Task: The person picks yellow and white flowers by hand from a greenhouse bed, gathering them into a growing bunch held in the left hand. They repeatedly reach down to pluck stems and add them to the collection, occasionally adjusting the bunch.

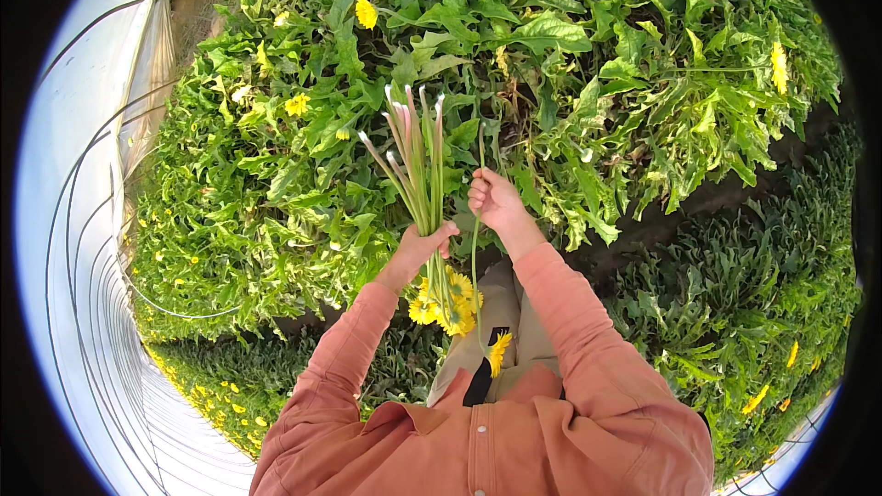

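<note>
My left hand is closed around a bunch of cut flower stems, their pale pinkish-white ends pointing up and away from me. Below that fist hang the yellow daisy-like blooms, which look like gerberas. In my right hand a single green stem is pinched between thumb and fingers. Its stem end points away from me, and its yellow flower head dangles in front of my trousers. The two hands are apart, the right one a little farther from my body.
A dense bed of leafy green plants spreads before me, dotted with yellow flowers. A dark soil path runs beside it, with another planted row at right. The plastic-covered, hooped greenhouse wall curves along the left.
</note>
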A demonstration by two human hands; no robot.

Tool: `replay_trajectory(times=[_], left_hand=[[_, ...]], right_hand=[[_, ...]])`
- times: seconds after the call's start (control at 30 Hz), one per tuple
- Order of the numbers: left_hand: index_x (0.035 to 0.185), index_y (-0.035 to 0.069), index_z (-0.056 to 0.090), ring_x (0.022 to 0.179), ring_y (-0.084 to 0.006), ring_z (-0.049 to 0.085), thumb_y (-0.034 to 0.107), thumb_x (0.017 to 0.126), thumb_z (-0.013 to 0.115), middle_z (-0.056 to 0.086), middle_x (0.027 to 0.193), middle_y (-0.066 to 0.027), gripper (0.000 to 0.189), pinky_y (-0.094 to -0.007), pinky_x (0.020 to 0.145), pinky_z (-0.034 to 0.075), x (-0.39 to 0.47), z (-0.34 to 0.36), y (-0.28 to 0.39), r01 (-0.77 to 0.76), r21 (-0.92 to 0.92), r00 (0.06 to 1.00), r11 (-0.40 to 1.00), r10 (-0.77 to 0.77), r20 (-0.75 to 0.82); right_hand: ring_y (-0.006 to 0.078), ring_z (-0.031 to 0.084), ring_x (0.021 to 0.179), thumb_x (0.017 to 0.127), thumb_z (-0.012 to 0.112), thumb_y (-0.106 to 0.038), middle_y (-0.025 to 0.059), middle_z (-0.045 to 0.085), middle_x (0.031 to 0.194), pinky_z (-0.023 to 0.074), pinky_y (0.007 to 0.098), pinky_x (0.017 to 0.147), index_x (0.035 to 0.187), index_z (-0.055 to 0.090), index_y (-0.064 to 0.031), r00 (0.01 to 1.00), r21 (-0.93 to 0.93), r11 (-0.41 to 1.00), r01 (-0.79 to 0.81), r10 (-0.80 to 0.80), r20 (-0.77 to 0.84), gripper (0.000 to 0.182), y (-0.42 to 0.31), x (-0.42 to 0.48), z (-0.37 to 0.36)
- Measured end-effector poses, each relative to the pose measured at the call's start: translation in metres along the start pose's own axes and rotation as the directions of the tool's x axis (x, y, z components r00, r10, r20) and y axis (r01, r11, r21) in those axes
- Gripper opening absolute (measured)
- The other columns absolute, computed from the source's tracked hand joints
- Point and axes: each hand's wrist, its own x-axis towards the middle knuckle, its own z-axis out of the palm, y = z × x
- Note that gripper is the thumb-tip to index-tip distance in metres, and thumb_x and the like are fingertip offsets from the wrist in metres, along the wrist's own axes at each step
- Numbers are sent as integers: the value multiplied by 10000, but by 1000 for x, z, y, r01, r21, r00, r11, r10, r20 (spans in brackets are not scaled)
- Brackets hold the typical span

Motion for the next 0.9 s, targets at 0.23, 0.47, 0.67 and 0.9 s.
replay_trajectory(times=[0.23, 0.47, 0.67, 0.9], left_hand=[[883, 18, 583, 573, -151, 510, 237, 869, 659, 515, 635, -25, 232, -304, 581, 446, -1, -6, 13, -155, -131, 988, 979, 152, -28], [900, 8, 598, 591, -138, 523, 144, 816, 705, 552, 701, -27, 192, -288, 589, 448, -41, 6, 54, -251, -198, 966, 947, 259, 13], [912, -2, 605, 612, -130, 540, 82, 799, 673, 578, 753, -40, 157, -264, 601, 438, -77, 19, 81, -325, -78, 944, 942, 329, 37], [918, 14, 591, 614, -131, 545, 41, 798, 635, 578, 752, -32, 131, -258, 593, 444, -111, 35, 105, -451, -240, 874, 859, 481, 78]], right_hand=[[133, 518, 694, 972, 467, -244, -2, 540, 740, 417, 272, 636, 985, 603, -88, 931, -239, 905, 351, -311, 191, 208, 22, -18, 65], [108, 488, 721, 975, 468, -222, -7, 518, 771, 417, 264, 694, 1037, 600, -80, 866, -286, 838, 464, -361, 347, 204, 26, -96, 104], [73, 463, 738, 952, 499, -141, -23, 505, 808, 412, 227, 703, 971, 542, -76, 730, -389, 618, 684, -576, 368, 80, 46, -151, 135], [69, 475, 757, 960, 480, -124, -15, 532, 867, 432, 224, 724, 976, 531, -78, 675, -311, 600, 737, -634, 376, 70, 63, -215, 169]])
